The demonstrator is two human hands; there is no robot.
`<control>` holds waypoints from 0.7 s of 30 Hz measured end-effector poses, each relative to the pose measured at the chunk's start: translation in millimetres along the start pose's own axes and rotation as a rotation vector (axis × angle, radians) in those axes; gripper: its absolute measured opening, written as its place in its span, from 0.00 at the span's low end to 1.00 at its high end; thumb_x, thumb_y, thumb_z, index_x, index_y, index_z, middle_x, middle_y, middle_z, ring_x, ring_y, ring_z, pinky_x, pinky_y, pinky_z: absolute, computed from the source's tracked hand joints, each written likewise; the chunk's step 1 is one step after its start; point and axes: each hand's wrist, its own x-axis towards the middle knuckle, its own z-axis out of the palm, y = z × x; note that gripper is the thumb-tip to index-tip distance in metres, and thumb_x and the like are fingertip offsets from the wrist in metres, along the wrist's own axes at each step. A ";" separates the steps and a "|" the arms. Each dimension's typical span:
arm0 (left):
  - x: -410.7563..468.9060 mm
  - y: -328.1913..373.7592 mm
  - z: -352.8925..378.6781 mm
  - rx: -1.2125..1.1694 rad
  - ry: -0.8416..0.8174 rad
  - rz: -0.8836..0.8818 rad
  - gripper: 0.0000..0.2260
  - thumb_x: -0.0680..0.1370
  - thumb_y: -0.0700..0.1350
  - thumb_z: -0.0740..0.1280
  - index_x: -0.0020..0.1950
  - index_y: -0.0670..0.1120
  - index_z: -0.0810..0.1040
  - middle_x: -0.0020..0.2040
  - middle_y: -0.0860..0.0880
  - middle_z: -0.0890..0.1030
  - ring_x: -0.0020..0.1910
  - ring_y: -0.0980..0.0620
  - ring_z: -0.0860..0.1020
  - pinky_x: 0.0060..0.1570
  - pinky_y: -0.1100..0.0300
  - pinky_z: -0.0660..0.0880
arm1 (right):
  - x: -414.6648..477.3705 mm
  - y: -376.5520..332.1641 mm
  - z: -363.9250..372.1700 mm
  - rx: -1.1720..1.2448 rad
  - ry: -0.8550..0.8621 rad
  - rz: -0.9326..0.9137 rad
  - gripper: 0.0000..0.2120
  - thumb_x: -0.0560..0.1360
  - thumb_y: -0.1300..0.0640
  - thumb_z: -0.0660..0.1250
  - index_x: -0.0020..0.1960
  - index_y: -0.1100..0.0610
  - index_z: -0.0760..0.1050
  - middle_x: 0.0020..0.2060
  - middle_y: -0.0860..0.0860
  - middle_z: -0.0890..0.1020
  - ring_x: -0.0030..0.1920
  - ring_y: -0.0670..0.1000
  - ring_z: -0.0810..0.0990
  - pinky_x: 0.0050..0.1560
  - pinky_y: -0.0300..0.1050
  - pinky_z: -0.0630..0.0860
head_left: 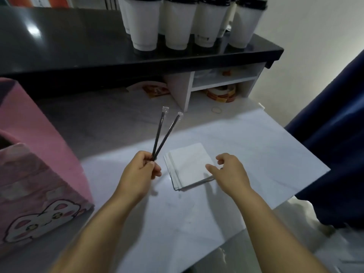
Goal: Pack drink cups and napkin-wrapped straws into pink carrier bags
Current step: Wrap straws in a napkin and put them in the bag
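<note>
My left hand (138,170) pinches two black straws (164,134) in clear wrappers by their lower ends; they fan up and away from me. A small stack of white napkins (189,164) lies on the white table (266,150) just to the right of that hand. My right hand (229,171) rests at the stack's right edge, fingers curled and touching the top napkin. A pink carrier bag (39,170) with a rabbit print stands open at the left. Several white drink cups (177,22) with dark lids stand on the black counter (78,46) at the back.
Under the black counter stands a white shelf unit (216,81) with rolls of stickers (220,93) beside it. A rubber band (216,110) lies on the table near the shelf. Dark blue cloth (334,134) hangs at the right, past the table's edge.
</note>
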 end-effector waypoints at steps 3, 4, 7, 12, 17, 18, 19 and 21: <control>6.7 -2.5 9.6 -0.005 0.046 -0.076 0.09 0.77 0.36 0.56 0.44 0.47 0.72 0.38 0.46 0.77 0.34 0.48 0.73 0.38 0.54 0.71 | 18.7 3.3 4.4 -0.014 -0.086 0.017 0.26 0.74 0.45 0.68 0.66 0.57 0.69 0.60 0.52 0.75 0.56 0.53 0.77 0.53 0.47 0.74; 7.5 -3.6 12.9 0.005 0.059 -0.091 0.08 0.77 0.36 0.56 0.44 0.47 0.72 0.37 0.46 0.77 0.33 0.49 0.71 0.36 0.55 0.69 | 23.6 4.3 5.1 -0.009 -0.110 0.014 0.25 0.74 0.45 0.69 0.66 0.57 0.70 0.59 0.52 0.76 0.55 0.53 0.77 0.53 0.47 0.74; 5.7 -4.3 23.8 0.028 0.107 -0.100 0.05 0.79 0.40 0.57 0.46 0.45 0.72 0.37 0.46 0.76 0.32 0.50 0.69 0.33 0.58 0.68 | 36.1 9.0 4.5 0.030 -0.177 0.009 0.22 0.71 0.48 0.72 0.60 0.57 0.73 0.50 0.49 0.77 0.50 0.52 0.78 0.48 0.46 0.74; 3.7 -2.9 38.5 0.082 0.190 -0.082 0.06 0.79 0.48 0.60 0.46 0.47 0.73 0.37 0.49 0.77 0.33 0.52 0.71 0.33 0.60 0.68 | 51.2 18.7 -0.3 0.220 -0.223 0.019 0.14 0.68 0.53 0.76 0.49 0.56 0.76 0.45 0.51 0.80 0.43 0.52 0.80 0.44 0.53 0.81; 1.8 -0.3 52.6 0.131 0.257 -0.065 0.05 0.78 0.49 0.63 0.46 0.48 0.73 0.40 0.48 0.77 0.35 0.51 0.72 0.36 0.57 0.69 | 57.7 23.5 -12.1 0.286 -0.215 -0.062 0.06 0.71 0.59 0.72 0.41 0.57 0.75 0.39 0.51 0.80 0.37 0.51 0.80 0.36 0.50 0.81; 0.8 1.1 55.1 0.138 0.277 -0.064 0.05 0.78 0.49 0.64 0.45 0.48 0.73 0.39 0.48 0.77 0.35 0.51 0.71 0.35 0.58 0.68 | 58.5 23.2 -15.5 0.285 -0.190 -0.098 0.06 0.72 0.58 0.72 0.40 0.56 0.75 0.38 0.50 0.79 0.38 0.51 0.79 0.38 0.50 0.81; 0.0 2.2 57.1 0.150 0.296 -0.064 0.06 0.77 0.48 0.64 0.45 0.47 0.72 0.39 0.49 0.75 0.34 0.52 0.71 0.33 0.59 0.68 | 59.2 21.7 -19.5 0.301 -0.174 -0.136 0.06 0.72 0.58 0.71 0.39 0.55 0.75 0.37 0.48 0.79 0.38 0.51 0.78 0.40 0.50 0.78; -0.8 4.5 60.6 0.167 0.328 -0.063 0.08 0.76 0.48 0.66 0.44 0.46 0.69 0.38 0.50 0.74 0.34 0.51 0.72 0.33 0.58 0.67 | 60.9 16.8 -26.4 0.392 -0.193 -0.205 0.08 0.72 0.59 0.72 0.38 0.54 0.74 0.35 0.47 0.77 0.37 0.49 0.76 0.37 0.48 0.76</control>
